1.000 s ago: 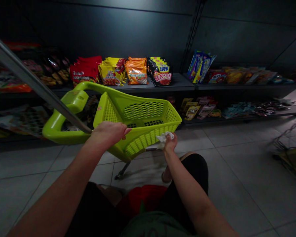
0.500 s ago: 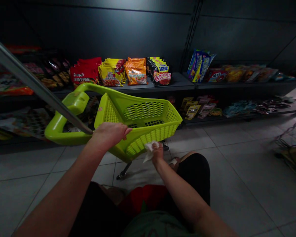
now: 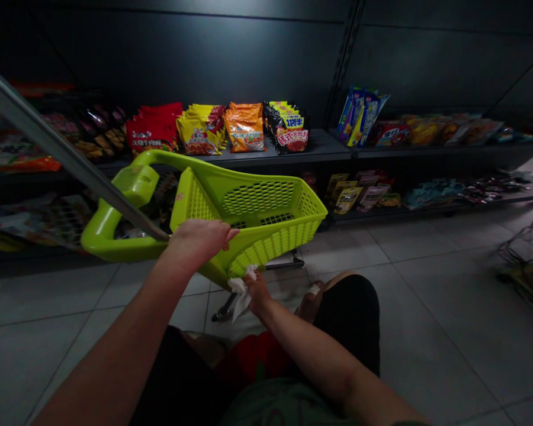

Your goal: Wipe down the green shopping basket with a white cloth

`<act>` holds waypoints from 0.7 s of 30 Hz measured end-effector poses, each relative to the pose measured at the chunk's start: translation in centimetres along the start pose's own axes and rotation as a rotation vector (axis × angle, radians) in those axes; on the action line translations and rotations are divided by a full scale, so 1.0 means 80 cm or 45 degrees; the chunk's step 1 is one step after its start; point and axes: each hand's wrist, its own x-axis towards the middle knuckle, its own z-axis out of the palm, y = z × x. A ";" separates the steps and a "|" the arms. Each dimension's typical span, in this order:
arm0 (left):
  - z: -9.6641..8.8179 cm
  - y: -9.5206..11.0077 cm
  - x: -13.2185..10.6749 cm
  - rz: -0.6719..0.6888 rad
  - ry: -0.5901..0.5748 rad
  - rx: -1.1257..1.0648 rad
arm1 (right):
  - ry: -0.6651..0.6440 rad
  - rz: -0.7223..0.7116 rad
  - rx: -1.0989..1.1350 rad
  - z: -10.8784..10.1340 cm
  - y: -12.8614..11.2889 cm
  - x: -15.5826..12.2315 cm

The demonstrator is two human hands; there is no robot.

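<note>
Gripping near rim of green cart with left hand, fingers curled over. Clutching white tissue in bent fingers of right hand, lower and rightward, nearer cart's underside; contact unclear. Across front, left to right: cart's long axis.

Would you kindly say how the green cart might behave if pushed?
The green cart would probably roll, since what looks like a wheel shows beneath it. Its perforated basket looks plastic, so likely light for its size. The left hand on its rim may steady it.
</note>
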 end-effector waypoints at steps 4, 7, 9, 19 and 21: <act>0.002 -0.003 -0.002 0.017 0.010 -0.012 | 0.306 -0.064 0.101 -0.050 -0.074 0.064; 0.003 -0.006 -0.002 0.045 0.016 -0.034 | 0.521 -0.272 0.157 -0.100 -0.165 0.132; 0.002 -0.006 -0.001 0.049 -0.001 -0.053 | 0.571 -0.357 0.173 -0.109 -0.192 0.149; -0.003 0.001 -0.006 0.009 0.023 -0.040 | 0.105 0.239 0.143 0.017 0.040 -0.028; -0.001 -0.002 -0.008 0.010 0.020 -0.037 | 0.061 0.344 0.126 0.032 0.043 -0.046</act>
